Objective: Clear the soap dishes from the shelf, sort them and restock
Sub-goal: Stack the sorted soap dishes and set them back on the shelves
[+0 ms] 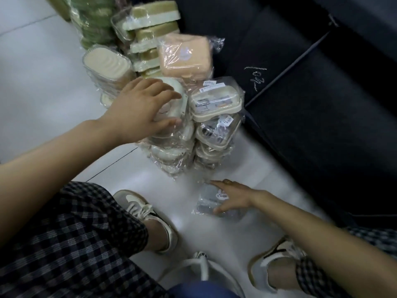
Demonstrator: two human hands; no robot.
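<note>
Stacks of soap dishes [216,117] in clear crinkled wrap stand on the white floor [43,93] at frame centre: cream ones with labels, a peach one [184,55] on top, green-and-white ones behind at upper centre. Left hand [141,108] rests spread, fingers straight, on a white dish [175,100]. Right hand [231,196], lower centre, grips a clear wrapped dish [209,201] on the floor. Black boxes [311,93] fill the right.

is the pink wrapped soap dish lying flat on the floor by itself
No, the pink soap dish sits tilted on top of the stacked wrapped dishes, well above the white floor.
</note>
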